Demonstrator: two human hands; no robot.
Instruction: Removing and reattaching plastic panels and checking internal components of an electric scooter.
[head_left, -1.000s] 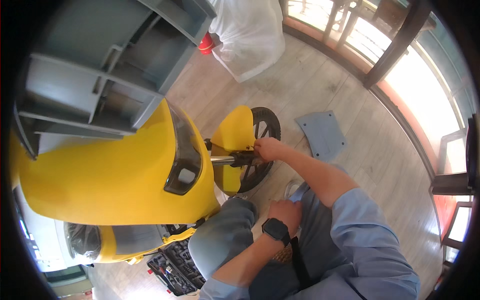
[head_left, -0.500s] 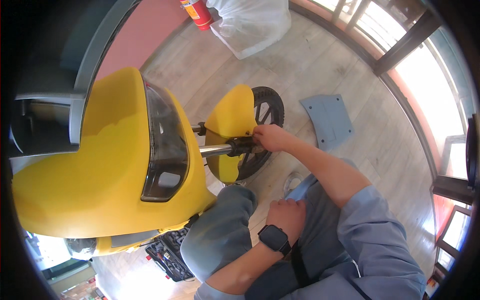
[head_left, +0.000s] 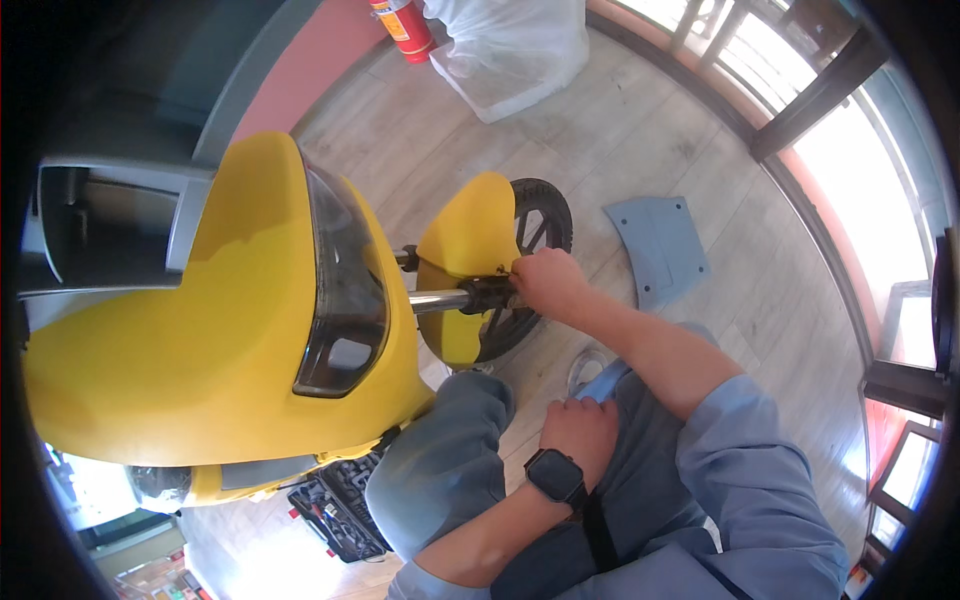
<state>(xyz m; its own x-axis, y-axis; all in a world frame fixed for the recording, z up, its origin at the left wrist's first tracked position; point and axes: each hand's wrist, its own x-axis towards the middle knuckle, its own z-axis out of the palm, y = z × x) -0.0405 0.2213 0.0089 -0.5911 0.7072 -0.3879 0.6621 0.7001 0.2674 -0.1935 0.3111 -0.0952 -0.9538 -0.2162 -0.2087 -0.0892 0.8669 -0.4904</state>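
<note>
Down low, the left hand (head_left: 580, 432) rests loosely curled on the person's own thigh, a black smartwatch (head_left: 556, 475) on its wrist, holding nothing. Farther off, the right hand (head_left: 548, 283) reaches forward on a straight arm, fingers closed around the black fork leg (head_left: 490, 295) just beside the front wheel (head_left: 535, 225) of a yellow scooter (head_left: 200, 330). The wheel sits under a yellow mudguard (head_left: 465, 245), at the middle of the scene, with a chrome tube (head_left: 440, 300) running left into the body.

Pale wood-plank flooring (head_left: 620, 130) spreads around, and bright windows with dark frames line the right side.

At near left, below the scooter, lies an open black tool case (head_left: 335, 515). Far off stands a red fire extinguisher (head_left: 402, 28), with a translucent white plastic bag (head_left: 510, 50) just to its right. Right of the wheel, a flat grey panel (head_left: 655, 245) lies on the floor.
</note>
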